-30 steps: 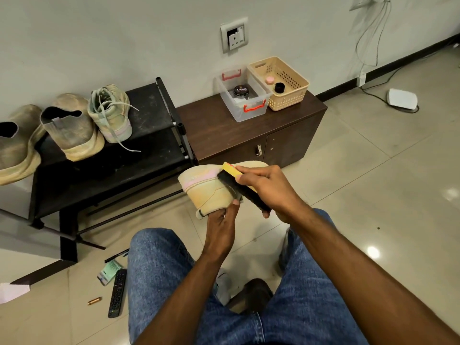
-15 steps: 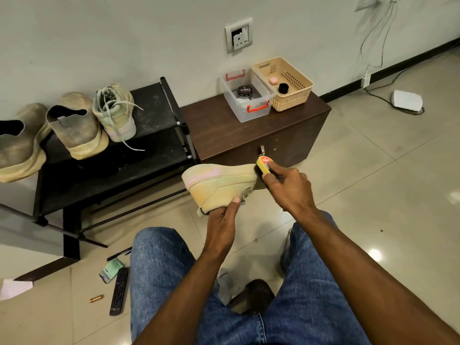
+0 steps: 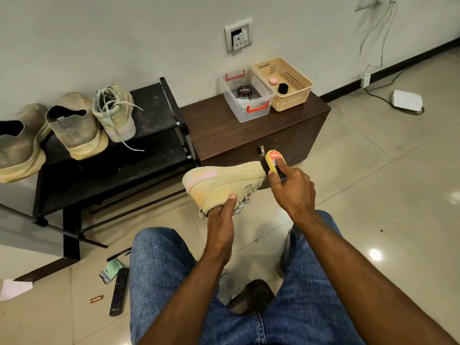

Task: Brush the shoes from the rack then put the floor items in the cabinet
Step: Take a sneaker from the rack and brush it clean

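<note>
- Above the person's denim-clad knees, the left hand [image 3: 220, 217] grips a tan shoe [image 3: 224, 181] from beneath, thumb pressed against its side; the shoe lies on its side, sole edge up, heel with a pink patch pointing away from the right hand.
- At the shoe's toe end, the right hand [image 3: 292, 189] is curled round a yellow-backed brush [image 3: 273, 160], whose dark bristles touch the toe.
- Beyond the left hand, and further out to that side, a black shoe rack [image 3: 154, 155] carries three more shoes: a laced sneaker [image 3: 115, 113] nearest the hands, then a grey slip-on [image 3: 74, 127], then a second slip-on [image 3: 17, 148] cut by the frame edge.
- Directly beyond both hands stands a dark brown cabinet [image 3: 224, 130]; on its top sit a clear box [image 3: 245, 98] with red handles, holding a round tin, and just beside it a beige basket [image 3: 286, 83] with two small jars.
- On the floor below and outside the left forearm lie a black remote control [image 3: 119, 292], a green packet [image 3: 110, 270], a black pen [image 3: 119, 253] and a small copper-coloured cylinder [image 3: 96, 299].
- Far beyond the right hand, a white device [image 3: 407, 100] rests on the floor tiles by the wall.
</note>
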